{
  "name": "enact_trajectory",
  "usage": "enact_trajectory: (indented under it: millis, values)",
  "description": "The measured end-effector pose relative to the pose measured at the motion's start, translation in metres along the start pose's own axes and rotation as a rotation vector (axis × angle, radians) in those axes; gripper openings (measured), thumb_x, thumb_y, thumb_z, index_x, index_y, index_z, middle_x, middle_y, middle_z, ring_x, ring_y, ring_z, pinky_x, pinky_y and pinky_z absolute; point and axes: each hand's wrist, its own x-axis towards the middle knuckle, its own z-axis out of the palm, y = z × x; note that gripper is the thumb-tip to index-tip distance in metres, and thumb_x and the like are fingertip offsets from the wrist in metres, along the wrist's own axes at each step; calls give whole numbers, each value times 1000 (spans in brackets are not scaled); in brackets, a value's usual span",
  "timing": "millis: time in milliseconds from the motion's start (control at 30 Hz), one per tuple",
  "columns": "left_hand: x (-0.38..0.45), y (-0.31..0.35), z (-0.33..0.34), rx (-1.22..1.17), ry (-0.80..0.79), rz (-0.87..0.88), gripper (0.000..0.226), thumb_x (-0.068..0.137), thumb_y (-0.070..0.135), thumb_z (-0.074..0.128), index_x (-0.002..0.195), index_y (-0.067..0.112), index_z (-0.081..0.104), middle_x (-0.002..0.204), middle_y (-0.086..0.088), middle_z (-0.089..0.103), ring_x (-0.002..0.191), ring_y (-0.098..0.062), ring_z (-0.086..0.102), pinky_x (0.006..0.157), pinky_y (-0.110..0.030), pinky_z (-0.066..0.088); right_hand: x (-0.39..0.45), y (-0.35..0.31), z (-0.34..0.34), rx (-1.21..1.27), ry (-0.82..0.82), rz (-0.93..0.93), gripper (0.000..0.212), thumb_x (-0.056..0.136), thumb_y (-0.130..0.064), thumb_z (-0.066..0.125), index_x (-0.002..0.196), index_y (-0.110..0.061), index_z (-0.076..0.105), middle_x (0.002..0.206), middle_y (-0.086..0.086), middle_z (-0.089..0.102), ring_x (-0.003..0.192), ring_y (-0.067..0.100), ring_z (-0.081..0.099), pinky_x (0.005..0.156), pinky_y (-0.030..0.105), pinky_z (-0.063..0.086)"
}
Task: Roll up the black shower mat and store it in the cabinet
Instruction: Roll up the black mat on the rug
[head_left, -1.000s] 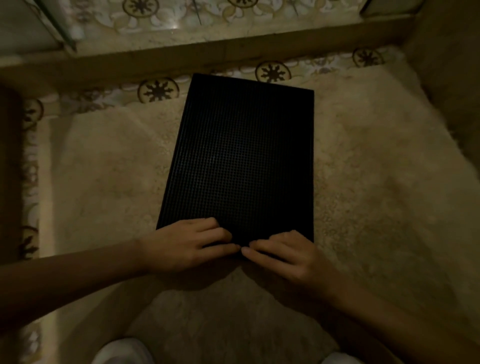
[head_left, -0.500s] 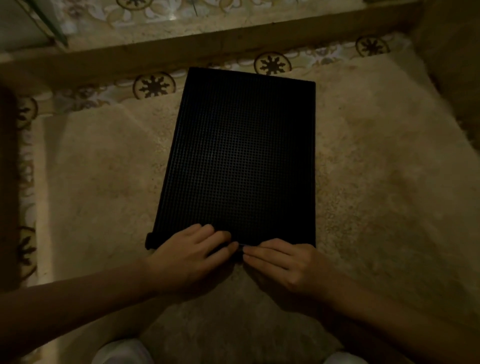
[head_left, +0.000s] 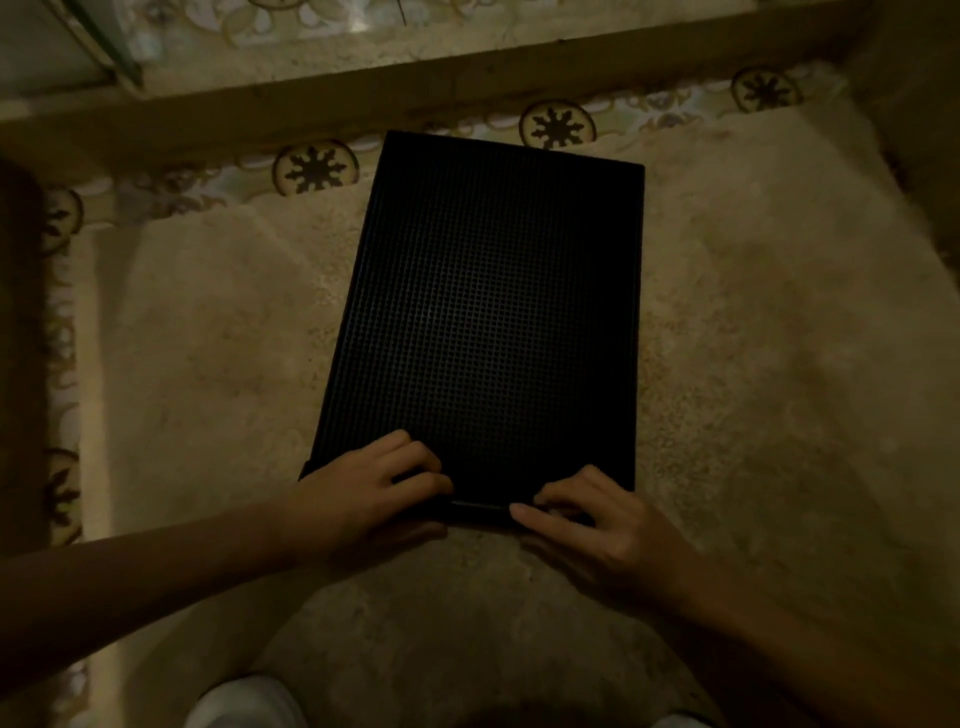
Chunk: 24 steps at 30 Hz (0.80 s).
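The black shower mat (head_left: 488, 312), a rectangle with a fine grid texture, lies flat on a beige rug in the middle of the head view. Its near edge is curled up into a thin roll. My left hand (head_left: 363, 493) grips the left part of that curled edge, fingers bent over it. My right hand (head_left: 587, 519) holds the right part of the same edge, fingertips pressed on the roll. The cabinet is not in view.
The beige fluffy rug (head_left: 753, 364) covers most of the floor. Patterned tiles (head_left: 314, 169) show along its far and left sides. A raised sill (head_left: 363, 104) runs across the back. My white-clad knees (head_left: 244, 701) are at the bottom.
The mat's near edge has been lifted and curled into a narrow roll. My hands have spread apart along that edge. The view has shifted slightly.
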Motion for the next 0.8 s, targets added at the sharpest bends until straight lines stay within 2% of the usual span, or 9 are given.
enact_trajectory:
  millis: [100, 467, 567, 667, 700, 767, 800]
  values:
    - [0, -3, 1, -29, -5, -21, 34, 95, 41, 66, 116, 14, 64, 109, -2, 58, 92, -16, 54, 74, -27, 47, -2, 4, 2, -28, 0, -25, 40, 95, -25, 74, 131, -12, 65, 105, 2, 57, 83, 15, 52, 73, 28, 45]
    - [10, -8, -12, -21, -47, -30, 32, 98, 39, 58, 112, 11, 66, 97, -4, 60, 82, -17, 55, 70, -24, 41, 13, 17, -12, 37, -64, 0, 36, 99, -29, 66, 132, -14, 66, 95, 4, 62, 80, 13, 53, 71, 26, 43]
    - [15, -12, -20, 11, -95, 28, 32, 98, 38, 54, 118, 15, 64, 93, -4, 57, 78, -18, 53, 63, -28, 43, 20, 22, -17, 81, -92, 18, 34, 100, -29, 65, 130, -15, 67, 91, 4, 62, 78, 13, 54, 68, 24, 46]
    - [19, -19, -26, 66, -169, 119, 38, 96, 34, 52, 132, 23, 62, 100, -8, 59, 79, -19, 53, 58, -31, 48, 26, 25, -22, 94, -123, 27, 33, 98, -30, 67, 128, -18, 69, 86, 1, 59, 74, 10, 53, 62, 24, 48]
    - [20, -21, -27, 68, -177, 130, 40, 97, 33, 51, 135, 26, 60, 105, -10, 59, 82, -13, 48, 59, -30, 48, 28, 27, -24, 92, -139, 28, 33, 98, -31, 67, 128, -19, 69, 86, 0, 59, 73, 9, 53, 62, 23, 48]
    - [20, -23, -28, 51, -172, 133, 42, 98, 32, 48, 139, 30, 56, 117, -11, 56, 86, 2, 27, 62, -22, 43, 30, 29, -27, 88, -167, 19, 32, 98, -32, 67, 128, -20, 69, 85, 0, 60, 72, 9, 55, 62, 23, 48]
    - [20, -24, -28, 46, -172, 136, 42, 99, 31, 47, 140, 31, 54, 120, -11, 54, 87, 4, 23, 62, -21, 41, 31, 30, -28, 86, -177, 10, 32, 99, -32, 67, 128, -20, 69, 86, 0, 61, 72, 10, 56, 62, 24, 49]
